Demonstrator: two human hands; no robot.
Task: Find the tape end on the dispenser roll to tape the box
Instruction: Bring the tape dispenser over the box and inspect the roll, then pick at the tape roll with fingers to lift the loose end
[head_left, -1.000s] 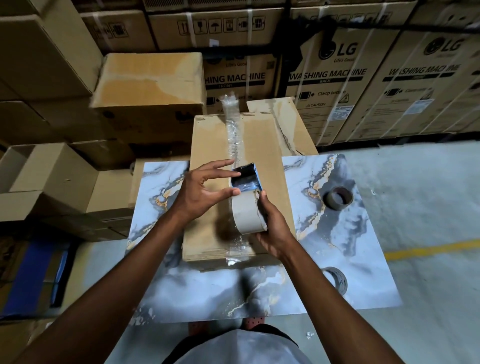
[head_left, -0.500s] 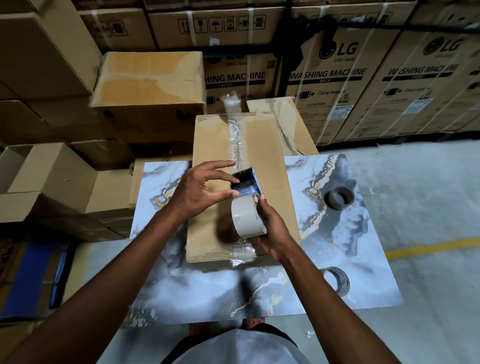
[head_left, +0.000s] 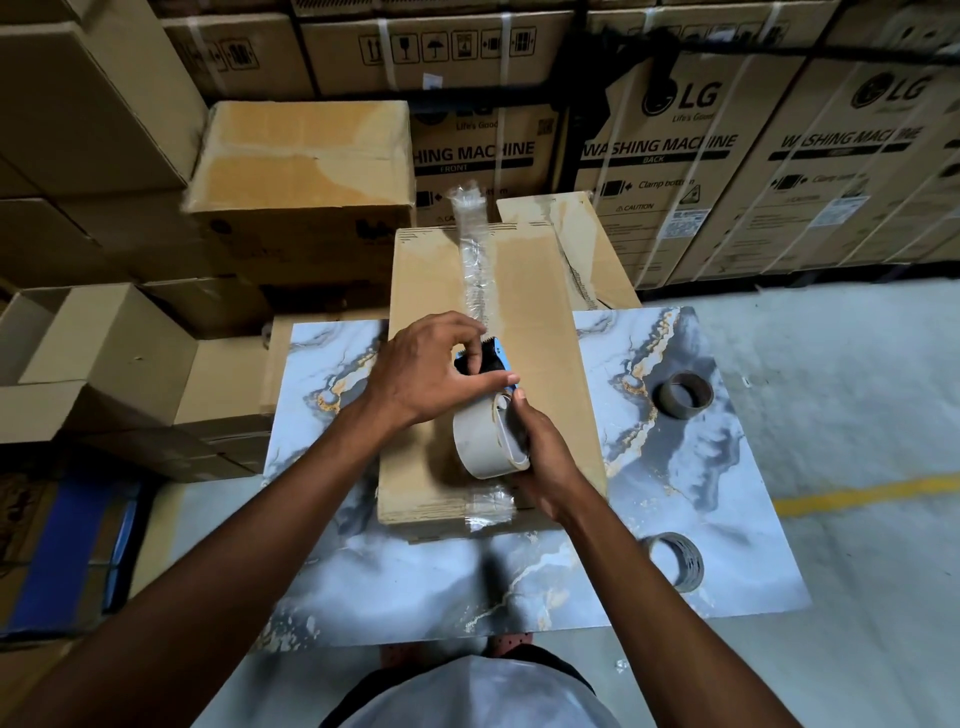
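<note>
A flat brown cardboard box (head_left: 540, 332) lies lengthwise on the marble-patterned table (head_left: 431, 587), with a crinkled strip of clear tape (head_left: 475, 249) along its middle seam. Above the box I hold a blue tape dispenser (head_left: 501, 358) carrying a beige tape roll (head_left: 480, 447). My right hand (head_left: 543, 457) grips the dispenser from the right, beside the roll. My left hand (head_left: 426, 374) is over the dispenser's head, thumb and fingers pinching at the toothed blade end. The tape end itself is hidden under my fingers.
Two near-spent tape rolls, one upper (head_left: 681, 394) and one lower (head_left: 675, 561), lie on the table's right side. Stacked cartons (head_left: 301, 171) crowd the left and back; washing machine boxes (head_left: 727, 171) line the wall. Concrete floor with a yellow line (head_left: 862, 496) lies to the right.
My left hand has closed down over the dispenser's blade end, fingers now pinching where they were spread before. The dispenser and right hand have barely shifted.
</note>
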